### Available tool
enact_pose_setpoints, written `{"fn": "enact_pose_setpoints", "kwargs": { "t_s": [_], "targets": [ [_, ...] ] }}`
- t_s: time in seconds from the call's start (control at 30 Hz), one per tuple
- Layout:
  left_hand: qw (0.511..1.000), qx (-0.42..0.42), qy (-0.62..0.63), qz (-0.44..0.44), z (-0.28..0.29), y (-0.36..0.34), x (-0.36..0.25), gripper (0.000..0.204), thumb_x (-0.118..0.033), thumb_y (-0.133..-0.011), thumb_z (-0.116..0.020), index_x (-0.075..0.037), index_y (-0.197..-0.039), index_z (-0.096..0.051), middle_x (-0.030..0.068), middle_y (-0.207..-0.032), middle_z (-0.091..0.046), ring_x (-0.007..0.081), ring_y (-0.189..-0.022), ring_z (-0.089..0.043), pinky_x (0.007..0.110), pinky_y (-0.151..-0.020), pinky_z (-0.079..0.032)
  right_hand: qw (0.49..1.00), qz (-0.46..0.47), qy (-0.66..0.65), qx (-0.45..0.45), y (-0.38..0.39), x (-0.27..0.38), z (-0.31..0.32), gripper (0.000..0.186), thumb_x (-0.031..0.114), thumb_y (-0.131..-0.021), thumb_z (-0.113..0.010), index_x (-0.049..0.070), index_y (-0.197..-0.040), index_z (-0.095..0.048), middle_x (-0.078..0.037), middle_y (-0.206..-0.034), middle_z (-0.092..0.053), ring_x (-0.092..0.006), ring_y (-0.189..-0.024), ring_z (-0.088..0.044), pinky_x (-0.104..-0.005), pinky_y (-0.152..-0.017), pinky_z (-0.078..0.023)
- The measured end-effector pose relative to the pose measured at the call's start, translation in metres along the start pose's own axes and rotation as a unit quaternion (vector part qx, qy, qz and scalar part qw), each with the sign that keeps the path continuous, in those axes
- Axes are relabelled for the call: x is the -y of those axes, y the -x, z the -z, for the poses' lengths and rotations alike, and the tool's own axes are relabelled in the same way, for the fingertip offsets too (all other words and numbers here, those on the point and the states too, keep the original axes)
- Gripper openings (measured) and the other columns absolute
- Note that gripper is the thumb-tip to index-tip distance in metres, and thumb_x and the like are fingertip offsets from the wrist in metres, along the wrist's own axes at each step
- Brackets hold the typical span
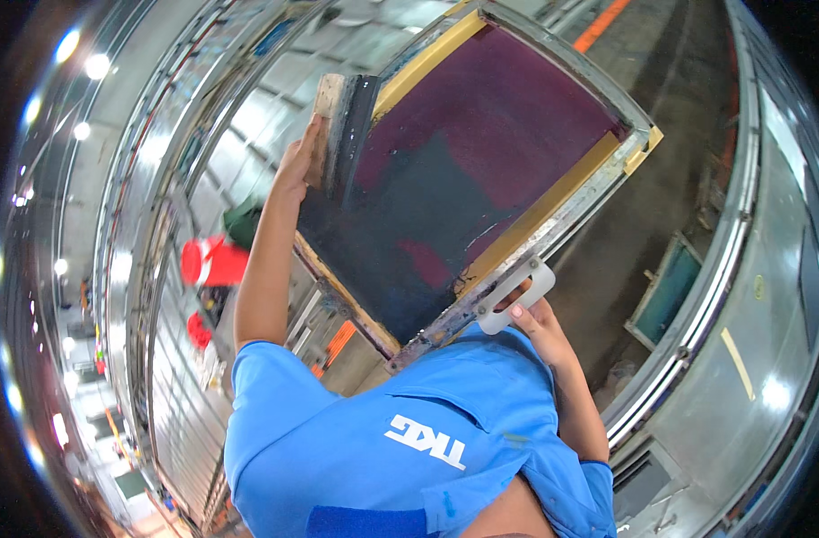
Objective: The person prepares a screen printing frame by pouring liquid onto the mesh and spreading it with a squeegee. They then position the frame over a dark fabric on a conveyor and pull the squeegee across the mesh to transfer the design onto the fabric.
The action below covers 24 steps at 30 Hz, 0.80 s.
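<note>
A large screen-printing frame point(495, 179) with yellow-taped edges and a mesh coated maroon and dark grey-green fills the middle, tilted, its lower corner near my blue shirt. At its upper left my left hand point(299, 160) grips a squeegee point(339, 134) with a pale handle and a dark blade. My right hand point(537, 327) is closed on the white plastic handle point(533, 289) bolted to the frame's lower right side; some fingers are hidden behind it.
Metal rails and tables curve along both sides, with a grey metal bench point(750, 341) at right. A teal framed screen point(665, 291) stands low on the right. A red and white bucket point(199, 262) and a green object point(241, 222) are behind my left arm.
</note>
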<state>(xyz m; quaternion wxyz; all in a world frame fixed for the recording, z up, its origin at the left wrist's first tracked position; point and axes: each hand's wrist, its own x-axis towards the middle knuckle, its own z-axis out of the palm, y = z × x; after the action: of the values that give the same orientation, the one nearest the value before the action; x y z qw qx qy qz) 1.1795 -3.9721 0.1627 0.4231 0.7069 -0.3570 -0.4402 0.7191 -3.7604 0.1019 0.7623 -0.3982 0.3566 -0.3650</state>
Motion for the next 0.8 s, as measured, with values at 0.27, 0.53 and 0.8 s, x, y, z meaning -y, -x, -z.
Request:
{"fn": "enact_pose_setpoints", "kwargs": {
  "t_s": [0.27,0.53,0.8],
  "targets": [
    [0.987,0.136,0.017,-0.083,-0.234,-0.140,-0.153,0.067,-0.057,-0.095,-0.065,0.001,-0.129,-0.064,0.0048,-0.111,-0.069,0.0152,-0.094,-0.065,0.030,-0.077,-0.052,0.997,0.023,0.066,-0.033,-0.068,0.155,0.167,0.060,0.036,-0.099,-0.066,-0.002,-0.142,-0.050,-0.016,-0.132,-0.063,-0.0243,-0.124,-0.058,-0.0381,-0.109,-0.043],
    [0.967,0.223,-0.068,-0.100,-0.445,-0.260,-0.259,0.080,-0.062,-0.094,-0.062,0.006,-0.136,-0.056,0.0130,-0.129,-0.064,0.0231,-0.117,-0.062,0.036,-0.096,-0.050,0.957,0.121,-0.068,-0.255,-0.102,0.216,0.326,0.054,0.037,-0.101,-0.062,0.000,-0.140,-0.054,-0.014,-0.125,-0.066,-0.0204,-0.117,-0.061,-0.0359,-0.104,-0.047],
    [0.968,0.228,0.004,-0.108,-0.621,-0.354,-0.339,0.077,-0.060,-0.099,-0.056,0.002,-0.143,-0.050,0.0122,-0.134,-0.062,0.0265,-0.118,-0.062,0.038,-0.098,-0.050,0.889,0.065,-0.088,-0.444,-0.158,0.235,0.523,0.046,0.038,-0.104,-0.058,0.005,-0.135,-0.059,-0.008,-0.116,-0.070,-0.0145,-0.105,-0.063,-0.0306,-0.092,-0.049]
  ]
}}
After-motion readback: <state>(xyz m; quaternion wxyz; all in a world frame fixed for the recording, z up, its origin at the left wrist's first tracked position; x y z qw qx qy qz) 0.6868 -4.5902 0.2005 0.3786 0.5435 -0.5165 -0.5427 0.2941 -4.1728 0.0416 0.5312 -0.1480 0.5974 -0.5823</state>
